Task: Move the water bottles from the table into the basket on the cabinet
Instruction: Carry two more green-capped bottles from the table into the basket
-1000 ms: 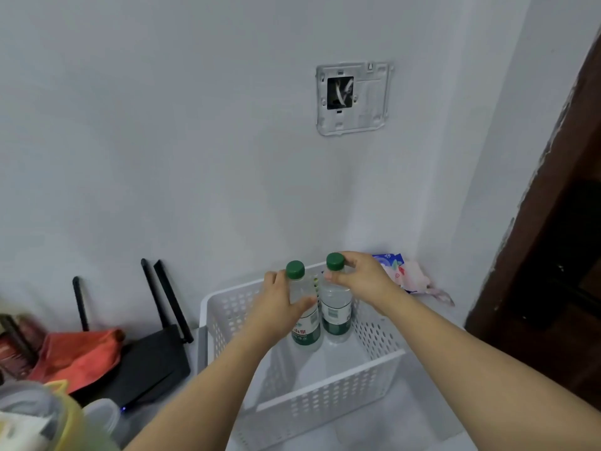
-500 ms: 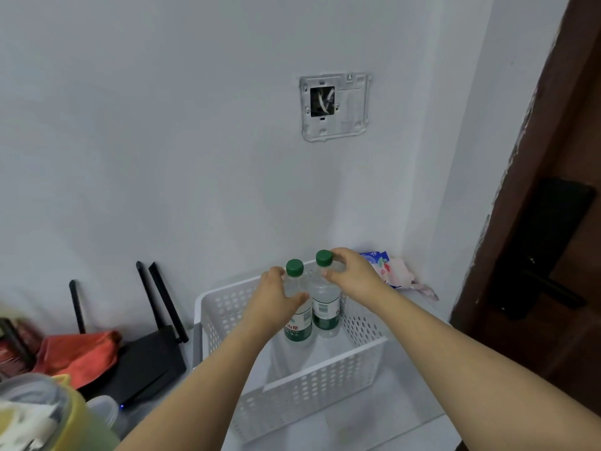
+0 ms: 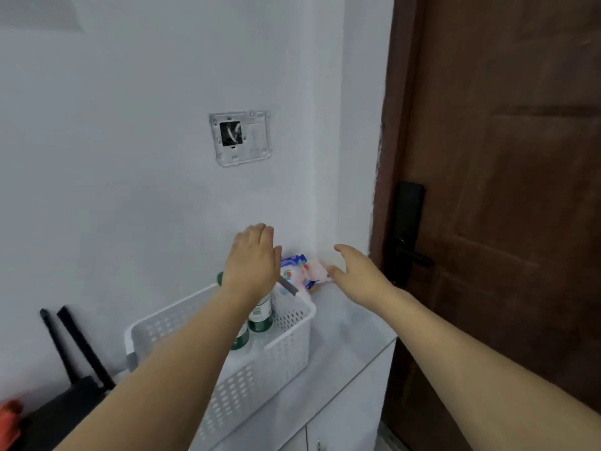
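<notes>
A white perforated basket stands on the pale cabinet top. Two clear water bottles with green labels stand upright inside it, one to the right and one to the left, both largely hidden behind my left arm. My left hand hovers above the bottles, fingers apart, holding nothing. To the right of the basket my right hand is raised over the cabinet top, open and empty. Neither hand touches a bottle.
A black router with upright antennas sits left of the basket, with something red beside it. A colourful packet lies in the corner behind the basket. A brown door with a black handle lock is at right. An open wall box is above.
Both hands have let go of the bottles and lifted away, the right one moving right of the basket. The view has swung right toward the door.
</notes>
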A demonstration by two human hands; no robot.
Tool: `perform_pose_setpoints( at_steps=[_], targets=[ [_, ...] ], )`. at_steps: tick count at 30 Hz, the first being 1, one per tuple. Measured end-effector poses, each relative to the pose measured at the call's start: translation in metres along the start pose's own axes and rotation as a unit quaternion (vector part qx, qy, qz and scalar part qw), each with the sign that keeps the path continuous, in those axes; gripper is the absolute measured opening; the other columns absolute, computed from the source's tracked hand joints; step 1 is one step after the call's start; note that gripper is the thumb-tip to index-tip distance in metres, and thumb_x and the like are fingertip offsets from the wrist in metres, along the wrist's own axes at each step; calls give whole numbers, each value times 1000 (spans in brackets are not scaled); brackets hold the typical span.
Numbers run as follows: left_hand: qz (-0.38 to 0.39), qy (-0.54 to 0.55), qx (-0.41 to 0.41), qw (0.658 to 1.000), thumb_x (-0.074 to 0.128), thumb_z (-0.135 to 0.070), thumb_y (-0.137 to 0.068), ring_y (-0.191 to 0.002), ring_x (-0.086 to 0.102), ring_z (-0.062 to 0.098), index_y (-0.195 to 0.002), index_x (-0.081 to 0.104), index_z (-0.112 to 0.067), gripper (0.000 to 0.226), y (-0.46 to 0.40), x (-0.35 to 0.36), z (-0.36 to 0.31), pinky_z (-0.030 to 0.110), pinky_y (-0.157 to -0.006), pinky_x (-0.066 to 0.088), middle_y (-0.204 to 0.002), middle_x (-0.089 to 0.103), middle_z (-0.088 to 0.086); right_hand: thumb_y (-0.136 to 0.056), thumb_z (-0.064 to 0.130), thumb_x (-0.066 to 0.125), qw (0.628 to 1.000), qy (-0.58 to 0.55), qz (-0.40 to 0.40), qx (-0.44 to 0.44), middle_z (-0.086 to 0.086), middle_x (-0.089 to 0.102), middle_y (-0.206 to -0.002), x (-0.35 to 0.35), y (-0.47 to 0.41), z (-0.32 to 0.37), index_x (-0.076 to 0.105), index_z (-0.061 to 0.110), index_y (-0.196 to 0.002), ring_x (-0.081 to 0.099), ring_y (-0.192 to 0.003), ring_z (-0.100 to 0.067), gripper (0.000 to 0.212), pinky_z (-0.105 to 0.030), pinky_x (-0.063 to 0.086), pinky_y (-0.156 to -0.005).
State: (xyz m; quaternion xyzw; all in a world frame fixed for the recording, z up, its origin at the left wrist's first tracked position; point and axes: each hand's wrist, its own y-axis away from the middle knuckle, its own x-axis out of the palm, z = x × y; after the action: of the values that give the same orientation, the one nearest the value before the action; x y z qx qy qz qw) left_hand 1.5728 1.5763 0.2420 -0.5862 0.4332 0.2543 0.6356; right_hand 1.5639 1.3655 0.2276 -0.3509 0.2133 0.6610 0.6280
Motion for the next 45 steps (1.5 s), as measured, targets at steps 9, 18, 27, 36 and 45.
perform_pose_setpoints(
  at_steps=[9, 18, 27, 36, 45],
  targets=[
    [42, 19, 165, 985, 34, -30, -103, -133, 35, 30, -141, 39, -5, 47, -12, 15, -145, 43, -113, 21, -147, 40, 13, -100, 33, 45, 984, 64, -111, 128, -5, 24, -158, -100, 114, -62, 23, 12, -151, 22, -144, -20, 60, -32, 21, -115],
    [50, 165, 393, 903, 39, -33, -102, -139, 32, 28, -144, 40, -6, 50, 88, -32, -406, 43, -117, 20, -150, 38, 12, -99, 33, 45, 895, 157, -259, 327, -7, 24, -158, -217, 384, -114, 24, 8, -151, 17, -146, -20, 61, -32, 16, -118],
    [12, 297, 580, 759, 49, -21, -97, -125, 48, 35, -134, 49, 3, 44, 239, -131, -595, 43, -110, 34, -135, 52, 18, -100, 30, 41, 787, 220, -335, 468, -9, 21, -159, -261, 620, -92, 21, 5, -151, 17, -145, -22, 60, -31, 13, -115],
    [29, 426, 736, 526, 39, -29, -103, -141, 28, 31, -147, 34, -2, 52, 471, -266, -729, 39, -118, 16, -154, 33, 15, -98, 29, 46, 554, 236, -431, 672, -14, 36, -150, -241, 894, 14, 33, 3, -143, 32, -136, -30, 54, -36, 26, -110],
    [29, 451, 819, 352, 38, -35, -102, -140, 27, 27, -148, 31, -6, 55, 642, -375, -745, 38, -117, 17, -154, 32, 12, -99, 28, 45, 395, 236, -453, 764, -12, 37, -149, -188, 1016, 114, 33, 3, -143, 32, -136, -28, 53, -35, 24, -110]
  ],
)
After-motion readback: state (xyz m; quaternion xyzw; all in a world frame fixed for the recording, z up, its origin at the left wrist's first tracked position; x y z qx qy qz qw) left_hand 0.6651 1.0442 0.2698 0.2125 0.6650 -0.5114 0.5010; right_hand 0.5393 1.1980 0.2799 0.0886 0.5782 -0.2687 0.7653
